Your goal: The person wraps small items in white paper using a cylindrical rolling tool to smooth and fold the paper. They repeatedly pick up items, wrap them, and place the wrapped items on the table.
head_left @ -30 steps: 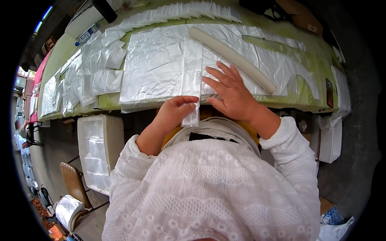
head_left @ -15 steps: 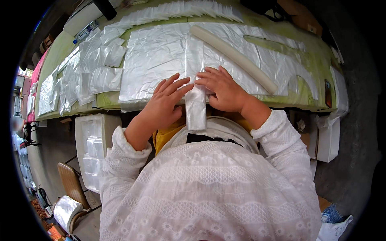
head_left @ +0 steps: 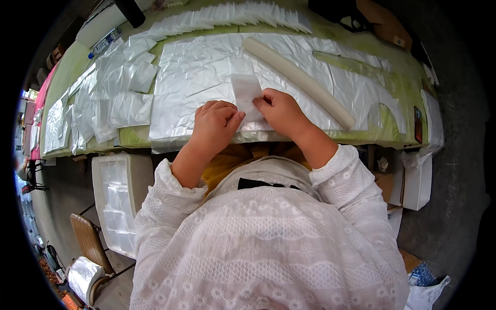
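A folded strip (head_left: 246, 85) of smooth, milky plastic film lay at the centre of the frame, over a crinkled, glossy sheet (head_left: 191, 72). Flat and rectangular, its long axis ran up and down the frame, upper end tipped slightly left. The right hand (head_left: 281, 113) pinched its right edge between thumb and forefinger; the left hand (head_left: 215, 124) curled at its lower left, its grip unclear. A smooth, cream-coloured tube (head_left: 299, 82) slanted at upper right.
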Demonstrator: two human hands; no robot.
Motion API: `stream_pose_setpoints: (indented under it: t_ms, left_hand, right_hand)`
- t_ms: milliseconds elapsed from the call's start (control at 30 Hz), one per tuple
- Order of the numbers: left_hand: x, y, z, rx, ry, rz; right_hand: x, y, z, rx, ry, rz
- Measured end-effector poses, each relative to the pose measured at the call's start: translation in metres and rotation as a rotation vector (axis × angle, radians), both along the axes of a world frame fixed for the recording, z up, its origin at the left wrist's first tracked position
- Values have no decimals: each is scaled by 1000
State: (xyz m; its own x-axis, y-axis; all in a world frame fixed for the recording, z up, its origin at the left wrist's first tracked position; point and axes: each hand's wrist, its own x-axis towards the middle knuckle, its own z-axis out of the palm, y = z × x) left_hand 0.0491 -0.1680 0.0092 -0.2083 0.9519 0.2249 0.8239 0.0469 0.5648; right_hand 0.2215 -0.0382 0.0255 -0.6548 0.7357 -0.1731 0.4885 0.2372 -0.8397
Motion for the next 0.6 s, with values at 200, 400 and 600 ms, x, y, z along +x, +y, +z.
stream_pose_setpoints:
  t_ms: [200,400,600]
  left_hand:
    - [8,7,3,-61,74,124]
    - [14,15,7,115,212,-197]
    - [13,26,-5,-117,369,-202]
  right_hand:
    - [-17,13,12,109,-247,21]
    - [-23,27,4,125,-285,92]
    - [-12,-9,15,162,-230,-43]
